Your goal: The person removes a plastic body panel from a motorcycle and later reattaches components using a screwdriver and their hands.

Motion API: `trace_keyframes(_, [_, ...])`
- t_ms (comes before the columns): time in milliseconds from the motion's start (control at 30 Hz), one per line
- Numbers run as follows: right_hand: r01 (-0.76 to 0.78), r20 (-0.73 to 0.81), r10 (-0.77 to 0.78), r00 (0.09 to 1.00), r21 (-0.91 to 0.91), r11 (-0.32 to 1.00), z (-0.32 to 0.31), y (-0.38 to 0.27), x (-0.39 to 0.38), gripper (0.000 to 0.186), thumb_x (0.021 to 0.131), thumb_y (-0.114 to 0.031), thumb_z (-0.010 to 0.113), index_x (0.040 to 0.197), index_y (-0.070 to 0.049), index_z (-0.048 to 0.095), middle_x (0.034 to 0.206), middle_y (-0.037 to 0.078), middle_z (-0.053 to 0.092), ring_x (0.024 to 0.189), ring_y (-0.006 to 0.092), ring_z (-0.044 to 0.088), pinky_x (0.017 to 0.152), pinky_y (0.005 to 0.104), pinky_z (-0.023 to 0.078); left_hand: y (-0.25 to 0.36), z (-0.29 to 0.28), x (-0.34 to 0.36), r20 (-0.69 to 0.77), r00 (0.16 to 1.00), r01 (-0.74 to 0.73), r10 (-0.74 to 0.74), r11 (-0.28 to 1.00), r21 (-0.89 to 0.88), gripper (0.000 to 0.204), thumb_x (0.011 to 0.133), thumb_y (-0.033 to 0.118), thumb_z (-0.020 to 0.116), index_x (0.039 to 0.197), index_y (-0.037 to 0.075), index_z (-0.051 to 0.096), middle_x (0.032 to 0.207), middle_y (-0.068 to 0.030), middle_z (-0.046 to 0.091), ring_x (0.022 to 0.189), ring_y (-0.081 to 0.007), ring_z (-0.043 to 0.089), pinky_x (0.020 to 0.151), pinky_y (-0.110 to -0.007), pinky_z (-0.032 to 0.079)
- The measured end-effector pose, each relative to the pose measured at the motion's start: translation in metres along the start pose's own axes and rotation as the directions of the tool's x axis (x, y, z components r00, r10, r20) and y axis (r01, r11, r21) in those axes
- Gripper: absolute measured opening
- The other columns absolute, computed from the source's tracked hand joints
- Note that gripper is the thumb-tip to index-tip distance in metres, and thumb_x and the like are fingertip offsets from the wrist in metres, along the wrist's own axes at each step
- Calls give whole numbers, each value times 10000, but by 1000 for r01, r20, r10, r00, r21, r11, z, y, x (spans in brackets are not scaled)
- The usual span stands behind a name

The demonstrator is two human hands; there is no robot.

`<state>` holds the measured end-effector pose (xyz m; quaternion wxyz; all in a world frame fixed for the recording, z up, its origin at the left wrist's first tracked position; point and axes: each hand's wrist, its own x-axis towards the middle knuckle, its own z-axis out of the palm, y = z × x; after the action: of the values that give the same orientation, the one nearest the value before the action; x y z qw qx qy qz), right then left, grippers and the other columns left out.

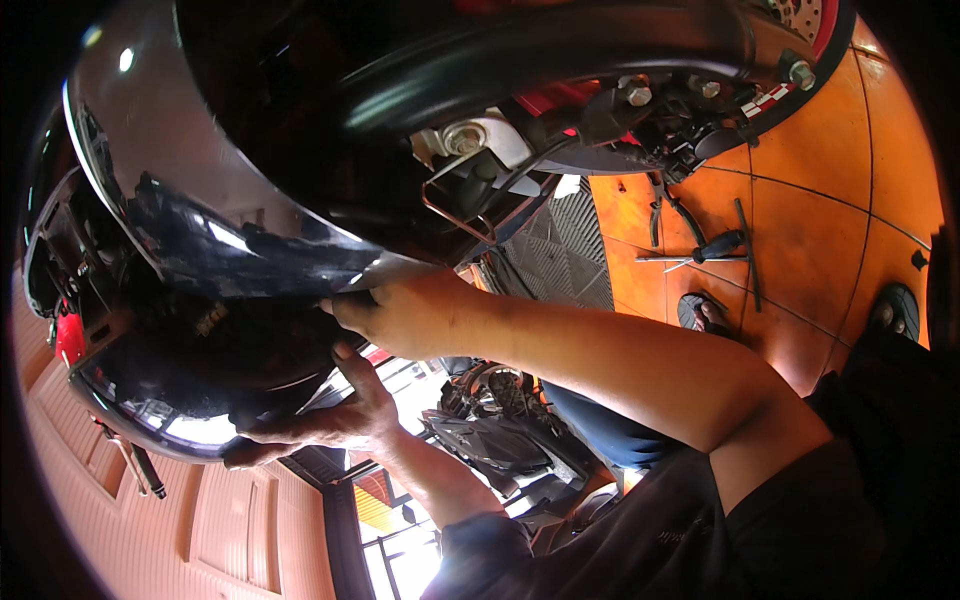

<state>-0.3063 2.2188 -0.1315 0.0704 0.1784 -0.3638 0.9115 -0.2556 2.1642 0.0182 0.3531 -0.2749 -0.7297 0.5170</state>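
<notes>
Checkered sticker (766,100): a small strip of red and white squares, near the wheel (828,40) at the upper right.
Shirt lettering (683,535): slanted, pale script on my dark shirt (620,565), too small for me to make out.
Upper panel (240,205): glossy, dark and curved, with bright reflections toward its lower edge (smudgy ones, in places); it takes up the upper left of my view, on the motorcycle (450,80).
Lower panel (150,405): black and rounded, just below the other, a white glare along its shiny rim.
Right hand (410,312): at the upper panel's lower edge, fingers bent inward; the tips are partly hidden, so I cannot tell whether they pinch anything.
Left hand (340,415): spread, thumb raised well apart from the fingers, which lie along the lower panel's rim.
Orange floor (810,225): tiled, with a T-shaped tool (718,246) lying near a dark, ribbed mat (560,250).
</notes>
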Motion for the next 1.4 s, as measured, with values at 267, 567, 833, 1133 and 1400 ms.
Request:
trace_keyframes(267, [27, -48, -27, 998, -8, 1000, 12, 28, 0, 232, 859, -202, 569, 1062, -116, 638, 989, 133, 630, 932, 288, 636, 817, 377, 529, -2, 2, -4, 11, 1000, 3, -3, 999, -35, 1122, 724, 543, 727, 1513, 87, 74, 1532, -273, -44, 1398, -472, -147, 1080, -671, 129])
trace_keyframes(567, [-80, -10, 87, 996, 311, 947, -2, 12, -6, 278, 879, -220, 572, 1123, -97, 622, 1017, 152, 659, 981, 295, 634, 830, 376, 523, 9, 8, 2, 36, 997, 66, -62, 989, -130, 1065, 779, 531, 685, 1529, 122, 48, 1531, -263, -159, 1399, -446, -200, 1048, -691, -7])
trace_keyframes(833, [295, 61, -288, 956, -211, 932, 5, 21, -1, 271, 841, -231, 605, 1080, -113, 653, 1023, 68, 672, 978, 231, 640, 836, 324, 535, 7, 1, 2, 80, 995, -49, 53, 997, -51, 1050, 792, 462, 695, 1527, 226, -16, 1577, -139, -93, 1386, -426, -256, 1047, -693, -103])
trace_keyframes(1133, [574, 418, -393, 819, -566, 592, -13, -23, 33, 133, 792, -211, 611, 846, -125, 697, 834, 8, 691, 880, 169, 653, 724, 293, 545, 5, -1, -10, 45, 999, 5, -1, 995, -98, 1044, 732, 520, 729, 1522, 242, 107, 1562, -169, -47, 1397, -444, -212, 1018, -742, -68])
trace_keyframes(1400, [810, 767, -266, 584, -527, 259, -12, -33, 43, 182, 782, -217, 624, 879, -104, 729, 886, -12, 680, 897, 167, 637, 811, 312, 497, 5, 2, -11, 26, 992, 125, -122, 975, -185, 1077, 692, 672, 668, 1516, 195, 165, 1535, -260, -99, 1382, -459, -239, 1012, -754, -42])
